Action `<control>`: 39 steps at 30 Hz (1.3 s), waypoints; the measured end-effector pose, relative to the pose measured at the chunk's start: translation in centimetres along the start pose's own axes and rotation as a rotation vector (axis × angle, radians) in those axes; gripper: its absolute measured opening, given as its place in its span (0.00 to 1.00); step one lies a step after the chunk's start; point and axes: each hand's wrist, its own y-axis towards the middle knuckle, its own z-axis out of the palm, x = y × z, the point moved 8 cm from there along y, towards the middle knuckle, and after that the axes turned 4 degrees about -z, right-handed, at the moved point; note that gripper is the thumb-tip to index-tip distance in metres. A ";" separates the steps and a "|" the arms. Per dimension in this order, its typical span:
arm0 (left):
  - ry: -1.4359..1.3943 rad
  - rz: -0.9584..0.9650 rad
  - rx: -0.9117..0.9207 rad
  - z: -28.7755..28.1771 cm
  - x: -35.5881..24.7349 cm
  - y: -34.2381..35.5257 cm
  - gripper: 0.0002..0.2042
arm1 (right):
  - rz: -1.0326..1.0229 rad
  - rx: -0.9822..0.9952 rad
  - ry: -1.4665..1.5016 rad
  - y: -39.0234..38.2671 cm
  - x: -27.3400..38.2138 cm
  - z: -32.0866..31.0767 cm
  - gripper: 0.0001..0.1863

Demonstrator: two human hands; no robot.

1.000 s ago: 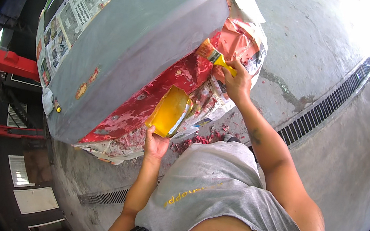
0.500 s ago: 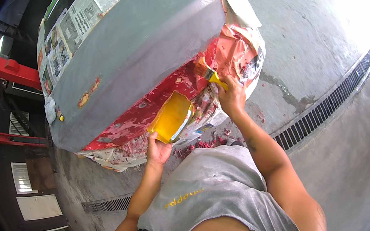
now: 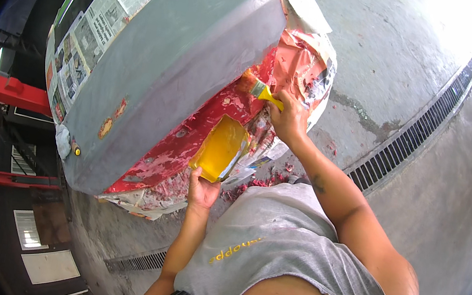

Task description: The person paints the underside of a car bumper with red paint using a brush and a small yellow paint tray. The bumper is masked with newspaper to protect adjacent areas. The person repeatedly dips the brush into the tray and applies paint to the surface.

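Note:
My right hand (image 3: 289, 118) is closed around the yellow handle of a paintbrush (image 3: 263, 92). Its bristles touch the red, partly stripped strip (image 3: 217, 107) at the lower edge of a grey vehicle panel (image 3: 184, 41). In my left hand (image 3: 203, 192) is a cut-open plastic container (image 3: 219, 151), tilted, with yellowish liquid inside. The fingers grip its near end, and some are hidden beneath it. The container hangs just in front of the red strip, below the brush.
Newspaper (image 3: 100, 27) covers the vehicle's upper left, and crumpled masking paper (image 3: 299, 61) hangs at its right end. Red paint scrapings (image 3: 261, 181) lie on the concrete floor. A drain grate (image 3: 422, 120) runs along the right. Red metal beams (image 3: 13, 90) stand at the left.
The brush has shifted left along the red strip, and its handle now shows more fully. My left hand and the container have stayed almost in place.

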 end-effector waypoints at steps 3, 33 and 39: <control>0.036 0.014 0.014 0.2 -0.3 0.0 0.32 | 0.092 -0.003 -0.037 0.1 -0.9 -0.8 0.13; 0.045 0.008 -0.032 0.8 -0.8 0.2 0.33 | 0.072 -0.212 0.209 2.4 -7.3 -1.4 0.13; 0.049 -0.022 0.061 1.5 -1.1 0.6 0.34 | 0.231 0.040 0.043 1.6 -10.1 4.0 0.14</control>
